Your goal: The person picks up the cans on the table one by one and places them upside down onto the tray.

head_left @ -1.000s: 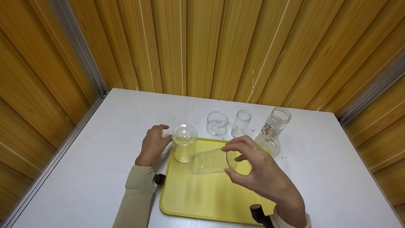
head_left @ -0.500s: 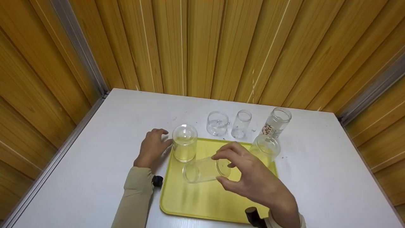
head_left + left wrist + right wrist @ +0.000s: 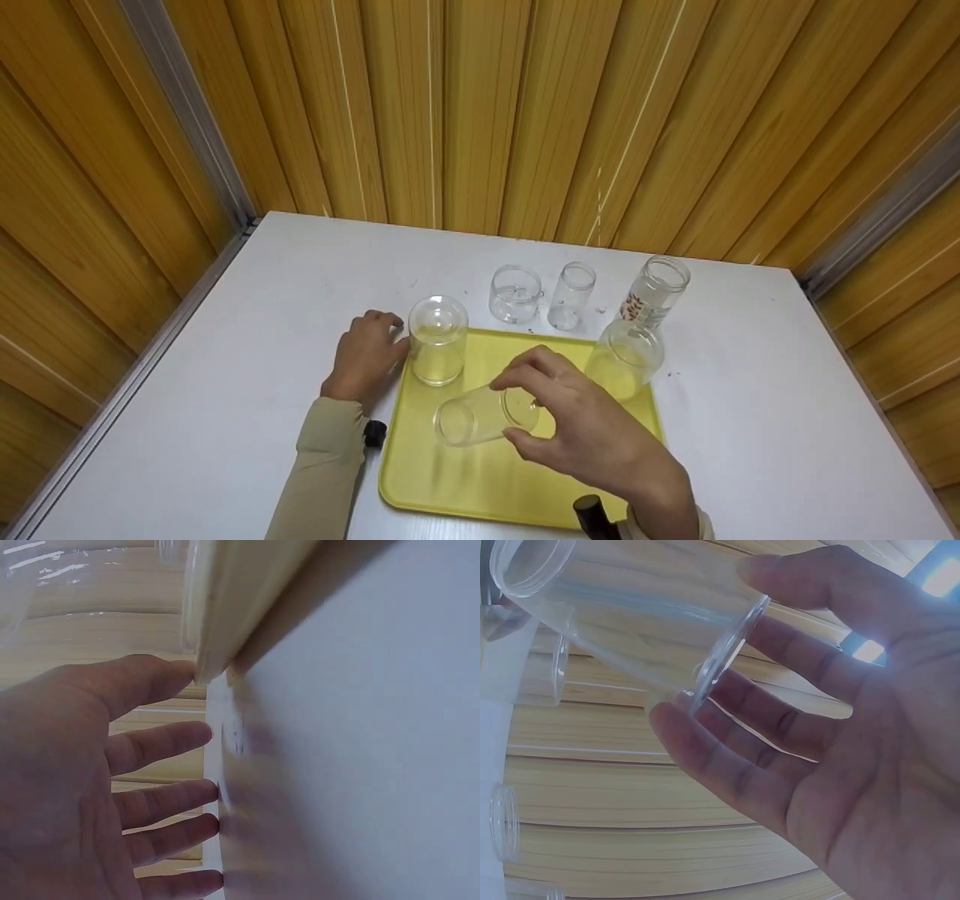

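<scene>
My right hand [image 3: 581,420] holds a clear cylindrical jar [image 3: 474,421] by one end, thumb and fingers spread around it. The jar lies tilted nearly sideways over the yellow tray [image 3: 450,487], its open mouth pointing left; in the right wrist view its closed end [image 3: 724,652] is near the fingers. My left hand [image 3: 365,356] rests on the white table beside the tray's left edge, fingers loosely extended, holding nothing. In the left wrist view its thumb [image 3: 150,682] reaches the tray rim. Close by, a clear jar [image 3: 437,360] stands upright on the tray's far left corner.
Another clear jar [image 3: 624,364] stands at the tray's far right corner. Behind the tray are a short wide jar [image 3: 515,296], a narrow jar [image 3: 571,298] and a tall jar with a red leaf print [image 3: 651,296]. Wood-patterned walls [image 3: 480,112] enclose the table.
My right hand has moved left and nearer to me with the jar, exposing more of the jar at the far right corner. The left hand has shifted only slightly nearer.
</scene>
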{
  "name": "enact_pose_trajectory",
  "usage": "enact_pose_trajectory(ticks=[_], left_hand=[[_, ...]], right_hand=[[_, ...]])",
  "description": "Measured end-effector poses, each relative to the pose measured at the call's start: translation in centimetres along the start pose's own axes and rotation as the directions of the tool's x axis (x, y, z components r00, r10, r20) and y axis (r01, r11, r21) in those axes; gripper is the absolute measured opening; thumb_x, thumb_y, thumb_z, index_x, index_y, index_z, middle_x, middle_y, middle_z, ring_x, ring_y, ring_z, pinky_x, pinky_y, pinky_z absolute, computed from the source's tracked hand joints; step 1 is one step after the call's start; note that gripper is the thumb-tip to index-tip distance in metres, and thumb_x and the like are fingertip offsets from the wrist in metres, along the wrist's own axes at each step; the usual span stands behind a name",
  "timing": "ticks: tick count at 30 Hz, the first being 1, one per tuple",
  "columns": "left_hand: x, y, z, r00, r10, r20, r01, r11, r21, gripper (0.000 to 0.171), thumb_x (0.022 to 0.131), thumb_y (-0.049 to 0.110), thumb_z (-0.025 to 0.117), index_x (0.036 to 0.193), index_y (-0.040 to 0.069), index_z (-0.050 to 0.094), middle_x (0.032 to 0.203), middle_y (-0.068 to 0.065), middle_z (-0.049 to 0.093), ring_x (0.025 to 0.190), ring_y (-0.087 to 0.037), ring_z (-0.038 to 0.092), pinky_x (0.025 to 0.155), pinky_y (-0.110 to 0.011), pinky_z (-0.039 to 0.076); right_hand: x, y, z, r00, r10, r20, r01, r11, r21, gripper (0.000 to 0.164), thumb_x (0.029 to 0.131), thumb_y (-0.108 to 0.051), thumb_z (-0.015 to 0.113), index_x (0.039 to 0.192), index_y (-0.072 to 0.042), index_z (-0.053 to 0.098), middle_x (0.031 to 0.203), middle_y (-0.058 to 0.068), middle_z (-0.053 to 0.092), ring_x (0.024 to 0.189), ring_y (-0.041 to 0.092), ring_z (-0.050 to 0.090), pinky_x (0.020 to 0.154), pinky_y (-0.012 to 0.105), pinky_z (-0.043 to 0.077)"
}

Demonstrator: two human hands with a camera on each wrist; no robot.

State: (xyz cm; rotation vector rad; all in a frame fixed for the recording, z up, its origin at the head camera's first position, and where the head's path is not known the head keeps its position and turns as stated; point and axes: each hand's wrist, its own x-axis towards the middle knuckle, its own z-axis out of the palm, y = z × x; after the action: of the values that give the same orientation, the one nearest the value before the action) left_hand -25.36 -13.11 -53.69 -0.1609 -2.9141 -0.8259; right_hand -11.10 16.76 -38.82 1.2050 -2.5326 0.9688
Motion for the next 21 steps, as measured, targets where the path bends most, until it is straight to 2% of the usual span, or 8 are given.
enact_pose_trajectory(ticks=[5,9,15,21], left_hand=[[-0.4,0.2,-0.1,0.999,0.028,0.023,-0.030,0.996,0.083,0.041,0.103,0.033,0.064,0.125,0.001,0.074,0.134,-0.026,0.064,0.123,-0.047,0.060,0.096,-0.062,0.053],[-0.5,0.2,0.0,0.999,0.023,0.044,-0.029,0.992,0.122,0.044,0.105,0.036,0.058,0.130,0.003,0.072,0.135,-0.024,0.064,0.124,-0.046,0.059,0.095,-0.064,0.053],[-0.5,0.2,0.0,0.998,0.008,0.070,-0.018,0.990,0.140,0.047,0.105,0.038,0.055,0.135,0.005,0.070,0.137,-0.022,0.063,0.125,-0.044,0.057,0.096,-0.064,0.051],[-0.4,0.2,0.0,0.997,0.009,0.073,-0.020,0.989,0.146,0.045,0.105,0.037,0.055,0.134,0.006,0.070,0.137,-0.021,0.062,0.126,-0.043,0.057,0.096,-0.063,0.051]], right_hand=[[0.0,-0.2,0.3,1.000,-0.005,0.006,0.005,0.999,-0.033,0.044,0.082,0.000,0.087,0.120,-0.011,0.069,0.121,-0.005,0.060,0.105,0.014,0.063,0.084,0.030,0.056],[0.1,-0.5,0.6,1.000,-0.004,0.016,0.005,0.999,-0.048,0.042,0.082,-0.001,0.087,0.120,-0.011,0.069,0.120,-0.005,0.059,0.108,0.014,0.062,0.086,0.029,0.055],[0.3,-0.7,1.2,0.999,-0.023,0.024,0.025,0.996,-0.086,0.042,0.081,-0.001,0.087,0.118,-0.009,0.069,0.116,-0.003,0.058,0.105,0.014,0.060,0.084,0.027,0.054],[0.5,-0.9,1.8,0.999,0.013,0.047,-0.007,0.993,-0.118,0.042,0.082,-0.002,0.087,0.118,-0.009,0.069,0.115,-0.003,0.057,0.101,0.016,0.058,0.081,0.028,0.053]])
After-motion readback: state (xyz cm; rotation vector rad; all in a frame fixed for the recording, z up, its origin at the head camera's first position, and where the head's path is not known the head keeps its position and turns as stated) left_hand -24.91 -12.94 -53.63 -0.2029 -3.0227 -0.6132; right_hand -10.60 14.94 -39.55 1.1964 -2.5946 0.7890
